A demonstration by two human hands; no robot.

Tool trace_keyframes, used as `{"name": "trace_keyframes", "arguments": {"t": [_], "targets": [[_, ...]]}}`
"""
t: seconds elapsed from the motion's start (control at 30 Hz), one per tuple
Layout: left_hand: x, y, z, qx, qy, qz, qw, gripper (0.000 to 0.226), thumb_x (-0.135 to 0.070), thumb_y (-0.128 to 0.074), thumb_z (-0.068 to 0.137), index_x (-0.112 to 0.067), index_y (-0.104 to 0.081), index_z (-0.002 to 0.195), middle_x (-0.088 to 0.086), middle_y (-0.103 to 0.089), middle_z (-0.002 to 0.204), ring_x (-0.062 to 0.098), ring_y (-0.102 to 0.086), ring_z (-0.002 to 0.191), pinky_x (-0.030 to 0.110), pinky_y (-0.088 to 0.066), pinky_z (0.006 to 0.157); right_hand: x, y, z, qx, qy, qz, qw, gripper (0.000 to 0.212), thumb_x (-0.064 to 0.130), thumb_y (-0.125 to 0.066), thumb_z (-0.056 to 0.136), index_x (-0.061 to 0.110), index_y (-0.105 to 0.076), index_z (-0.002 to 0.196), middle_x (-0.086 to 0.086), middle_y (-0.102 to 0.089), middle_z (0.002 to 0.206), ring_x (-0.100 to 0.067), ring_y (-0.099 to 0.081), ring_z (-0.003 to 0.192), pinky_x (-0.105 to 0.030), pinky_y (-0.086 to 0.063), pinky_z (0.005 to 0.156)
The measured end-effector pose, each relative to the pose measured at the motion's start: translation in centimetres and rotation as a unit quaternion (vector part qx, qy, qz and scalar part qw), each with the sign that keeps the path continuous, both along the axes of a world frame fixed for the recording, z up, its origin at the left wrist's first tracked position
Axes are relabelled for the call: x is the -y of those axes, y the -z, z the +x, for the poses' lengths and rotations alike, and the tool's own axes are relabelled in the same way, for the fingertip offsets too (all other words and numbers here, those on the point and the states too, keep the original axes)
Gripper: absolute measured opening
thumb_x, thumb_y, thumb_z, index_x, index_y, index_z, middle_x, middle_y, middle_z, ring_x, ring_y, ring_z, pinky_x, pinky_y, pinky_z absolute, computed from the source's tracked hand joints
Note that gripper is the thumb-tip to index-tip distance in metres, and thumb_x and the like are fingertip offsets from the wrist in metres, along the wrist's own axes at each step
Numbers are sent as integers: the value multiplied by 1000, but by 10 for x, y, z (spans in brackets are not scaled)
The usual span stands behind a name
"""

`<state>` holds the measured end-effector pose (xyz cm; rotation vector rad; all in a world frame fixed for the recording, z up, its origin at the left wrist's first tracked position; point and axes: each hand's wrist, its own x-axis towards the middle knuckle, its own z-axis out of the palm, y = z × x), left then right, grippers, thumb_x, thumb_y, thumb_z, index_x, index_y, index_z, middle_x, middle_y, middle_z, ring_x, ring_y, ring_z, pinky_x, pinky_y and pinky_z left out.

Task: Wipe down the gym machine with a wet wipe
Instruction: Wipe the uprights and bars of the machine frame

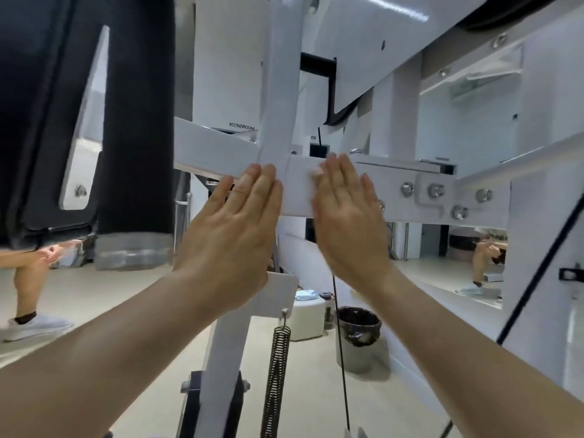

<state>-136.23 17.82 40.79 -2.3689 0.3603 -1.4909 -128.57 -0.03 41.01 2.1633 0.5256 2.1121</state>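
A: Where's the wipe?

B: The wet wipe (pixel 315 176) is pinned flat on the front face of the white crossbar (pixel 297 194), under the right hand (pixel 344 216). Only a crumpled white edge shows by the index finger.

A: Fingers?

B: Right hand: straight, held together, pressing the wipe, not curled round it. Left hand (pixel 240 222): also flat and straight, holds nothing. Its fingertips are on the crossbar's lower edge, just left of the joint with the upright post (pixel 281 90).

A: Progress?

B: I'd say mid-task, wiping the crossbar's middle stretch. No wet streaks or dirt show, so I can't tell which parts are done.

A: What's left?

B: Probably the crossbar's right end with the bolts (pixel 436 191), the upright post, and the black pad (pixel 132 121) at far left. None is touched now. The spring (pixel 278 358) hangs low below the hands, too.
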Motion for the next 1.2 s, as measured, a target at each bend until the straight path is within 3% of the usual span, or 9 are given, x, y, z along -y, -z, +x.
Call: {"name": "trace_keyframes", "arguments": {"t": [0.13, 0.23, 0.37, 0.57, 0.73, 0.83, 1.0, 1.13, 1.2], "targets": [[12, 0, -6, -48, -28, -5, 998, 79, -19, -11, 79, -3, 27, 146, 15, 33, 155, 28, 28, 144, 42, 13, 119, 43, -10, 8, -36, -15, 106, 994, 50, 9, -46, 100, 1, -36, 148, -17, -36, 154, -31, -24, 147, -53, -29, 116], [15, -3, -6, -59, -24, -10, 998, 78, -20, -17, 84, -4, 27, 147, 16, 33, 155, 29, 28, 144, 42, 12, 120, 28, -4, 8, -57, -42, 203, 977, 53, 5, -34, 99, 0, -24, 151, -16, -26, 158, -30, -17, 149, -49, -22, 120], [30, -9, -2, -73, -31, -6, 997, 75, -22, -20, 92, -6, 30, 145, 19, 36, 153, 32, 29, 144, 42, 14, 118, -8, 9, 3, -48, -59, 195, 978, 63, 12, -23, 89, -4, -27, 149, -22, -32, 154, -34, -27, 145, -49, -19, 117], [66, -23, 12, -77, 3, 48, 996, 84, -27, -36, 95, -15, 29, 148, 12, 32, 156, 29, 24, 146, 48, 5, 121, 58, 8, 9, -2, 5, 89, 996, 53, 6, -50, 94, 5, -40, 146, -13, -44, 150, -30, -34, 143, -53, -34, 113], [66, -32, 14, -79, -50, 128, 987, 80, -20, -27, 97, -14, 39, 142, 14, 39, 152, 32, 29, 144, 49, 3, 121, 64, 3, 12, 84, -159, 286, 941, 24, 15, -62, 95, 9, -69, 118, -2, -68, 120, -23, -48, 110, -41, -49, 88], [63, -36, 12, -87, -57, 150, 983, 77, -20, -21, 95, -12, 39, 142, 15, 39, 152, 34, 28, 144, 49, 3, 121, 70, 1, 11, 119, -141, 243, 952, 12, 8, -66, 91, 5, -72, 100, -9, -67, 101, -22, -49, 95, -39, -51, 79], [80, -39, 11, -78, -70, 135, 985, 77, -28, -31, 98, -20, 27, 149, 18, 19, 158, 39, 10, 147, 53, -13, 119, 65, 3, 6, 60, -150, 234, 959, 26, 16, -53, 93, 2, -71, 107, -9, -65, 98, -22, -60, 88, -26, -52, 79], [105, -48, 12, -76, -71, 112, 988, 85, -44, -49, 92, -35, 13, 150, 18, -1, 152, 42, -10, 138, 57, -34, 106, 94, 23, 7, 34, -174, 415, 892, 22, 2, -62, 90, 5, -72, 109, -10, -65, 98, -14, -56, 84, -24, -52, 77], [113, -51, 13, -80, -87, 108, 987, 87, -46, -53, 90, -34, 9, 150, 17, -1, 152, 42, -10, 138, 58, -36, 103, 96, 28, 7, 12, -186, 511, 839, 27, 0, -62, 90, 5, -70, 115, -11, -66, 97, -14, -57, 82, -9, -42, 75]]}}
